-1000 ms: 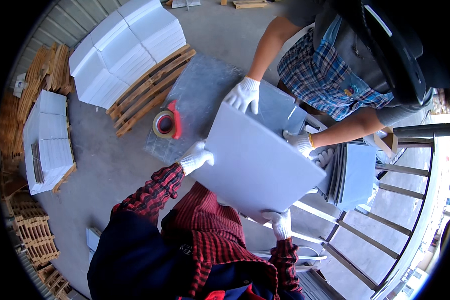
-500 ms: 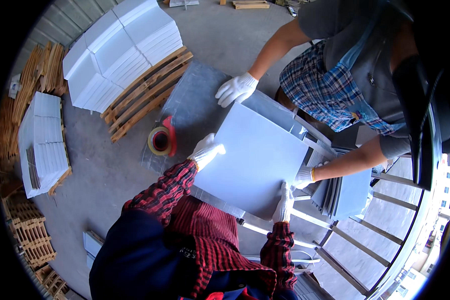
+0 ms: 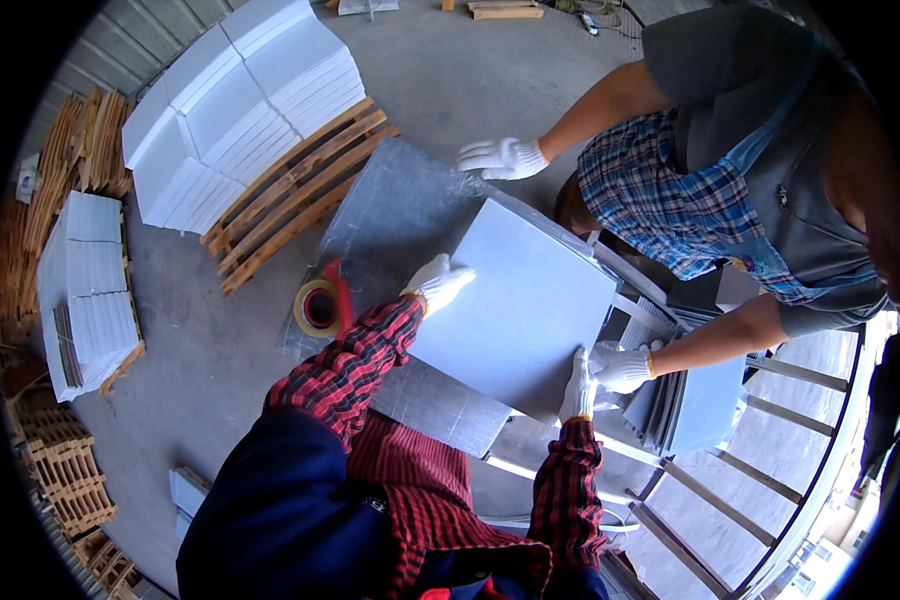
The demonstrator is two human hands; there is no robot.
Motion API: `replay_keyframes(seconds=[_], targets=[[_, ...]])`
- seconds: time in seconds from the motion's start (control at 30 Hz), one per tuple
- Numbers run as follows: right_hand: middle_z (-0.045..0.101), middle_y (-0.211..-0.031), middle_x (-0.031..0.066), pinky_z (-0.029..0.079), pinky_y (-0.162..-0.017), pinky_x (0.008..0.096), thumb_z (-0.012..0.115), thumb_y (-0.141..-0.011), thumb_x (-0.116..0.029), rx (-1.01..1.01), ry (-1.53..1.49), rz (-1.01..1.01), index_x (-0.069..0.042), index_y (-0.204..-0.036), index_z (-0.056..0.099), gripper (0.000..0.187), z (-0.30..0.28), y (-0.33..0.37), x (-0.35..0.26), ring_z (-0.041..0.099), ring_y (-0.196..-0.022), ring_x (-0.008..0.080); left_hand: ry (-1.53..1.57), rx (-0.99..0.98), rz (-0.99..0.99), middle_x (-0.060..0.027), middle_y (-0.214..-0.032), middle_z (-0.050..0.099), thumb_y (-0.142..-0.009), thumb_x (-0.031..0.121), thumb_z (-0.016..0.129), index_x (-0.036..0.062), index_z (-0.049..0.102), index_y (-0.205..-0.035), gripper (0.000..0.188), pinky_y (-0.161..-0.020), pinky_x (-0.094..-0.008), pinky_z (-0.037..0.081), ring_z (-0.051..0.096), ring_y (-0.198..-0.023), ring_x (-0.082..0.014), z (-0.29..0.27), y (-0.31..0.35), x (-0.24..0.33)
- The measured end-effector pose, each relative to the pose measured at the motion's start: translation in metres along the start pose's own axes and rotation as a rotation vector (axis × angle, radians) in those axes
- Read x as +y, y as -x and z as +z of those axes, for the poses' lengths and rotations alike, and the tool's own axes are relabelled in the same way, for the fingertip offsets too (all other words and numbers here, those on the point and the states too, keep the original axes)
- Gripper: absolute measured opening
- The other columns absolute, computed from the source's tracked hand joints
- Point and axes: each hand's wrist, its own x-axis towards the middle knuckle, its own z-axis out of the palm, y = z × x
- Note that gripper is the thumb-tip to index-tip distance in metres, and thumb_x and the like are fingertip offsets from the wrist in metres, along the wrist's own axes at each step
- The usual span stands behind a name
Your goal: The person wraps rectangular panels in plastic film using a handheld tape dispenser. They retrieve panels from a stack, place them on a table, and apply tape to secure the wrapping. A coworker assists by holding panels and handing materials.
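Note:
A flat, pale grey square panel [image 3: 520,300] lies tilted across the metal-topped table [image 3: 395,190]. My left hand [image 3: 438,283], in a white knit glove, grips its left edge. My right hand [image 3: 578,388], gloved alike, holds the panel's near right edge with fingers pointing away from me. Beside it, a co-worker's gloved hand [image 3: 622,368] is at the same right corner; its fingertips are partly hidden. The co-worker's other gloved hand [image 3: 505,158] is spread above the table's far edge, apart from the panel. A tape roll in a red dispenser [image 3: 320,302] lies left of my left hand.
Stacked white panels [image 3: 255,105] stand on a wooden pallet [image 3: 300,190] at the far left, with another white stack [image 3: 92,280] nearer. Right of the table are a metal rail frame [image 3: 760,480] and several grey panels [image 3: 705,410]. The co-worker stands at the far right.
The panel has shifted slightly right, away from the table's near left edge, baring more tabletop there. Both my hands moved with it. The co-worker's far hand has lifted off and drawn back.

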Motion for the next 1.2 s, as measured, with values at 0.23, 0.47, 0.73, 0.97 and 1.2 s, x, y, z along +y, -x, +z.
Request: replay_keyframes(seconds=[0.23, 0.47, 0.73, 0.97, 1.2], targets=[[0.063, -0.109, 0.0037, 0.043, -0.089, 0.0293, 0.059, -0.097, -0.049, -0.04, -0.163, 0.011, 0.002, -0.126, 0.063, 0.059, 0.019, -0.009, 0.005, 0.054, -0.099, 0.013, -0.457, 0.225, 0.182, -0.021, -0.108, 0.069, -0.087, 0.047, 0.062, 0.002, 0.057, -0.127, 0.06, -0.088, -0.0471, 0.052, 0.067, -0.1, -0.0382, -0.046, 0.004, 0.021], [0.07, -0.104, 0.0246, 0.046, -0.089, 0.0441, 0.045, -0.097, -0.062, 0.058, 0.615, -0.029, 0.003, -0.115, 0.067, 0.071, 0.04, -0.014, -0.025, 0.066, -0.098, 0.0352, -0.542, -0.188, 0.055, -0.0216, -0.133, 0.059, -0.078, 0.046, 0.073, 0.0029, 0.03, -0.151, 0.096, -0.102, -0.0451, 0.046, 0.058, -0.122, -0.0385, -0.087, 0.034, -0.03], [0.073, -0.098, 0.0191, 0.054, -0.079, 0.048, 0.065, -0.085, -0.045, 0.131, 1.273, -0.249, -0.01, -0.123, 0.062, 0.052, -0.007, 0.049, -0.061, 0.07, -0.091, 0.0395, -0.653, -0.219, 0.104, -0.0296, -0.134, 0.053, -0.075, 0.037, 0.076, 0.002, 0.023, -0.15, 0.098, -0.092, -0.0476, 0.051, 0.061, -0.112, -0.0415, -0.048, 0.043, -0.099], [0.068, -0.105, 0.0267, 0.054, -0.081, 0.0483, 0.076, -0.076, -0.031, -0.057, 0.926, -0.271, -0.003, -0.133, 0.044, 0.071, 0.05, 0.067, 0.024, 0.067, -0.095, 0.0448, -0.658, -0.091, 0.121, -0.0241, -0.094, 0.068, -0.079, 0.028, 0.074, 0.0008, 0.042, -0.12, 0.058, -0.074, -0.0509, 0.056, 0.069, -0.084, -0.0425, -0.034, 0.043, -0.085], [0.069, -0.091, 0.0283, 0.055, -0.075, 0.0493, 0.073, -0.078, -0.022, 0.076, 1.002, -0.186, 0.005, -0.113, 0.049, 0.05, 0.053, 0.049, 0.039, 0.068, -0.086, 0.0459, -0.655, -0.064, 0.167, -0.0292, -0.092, 0.068, -0.08, 0.029, 0.074, -0.0003, 0.045, -0.114, 0.054, -0.076, -0.0529, 0.054, 0.067, -0.087, -0.0469, -0.032, 0.04, -0.089]])
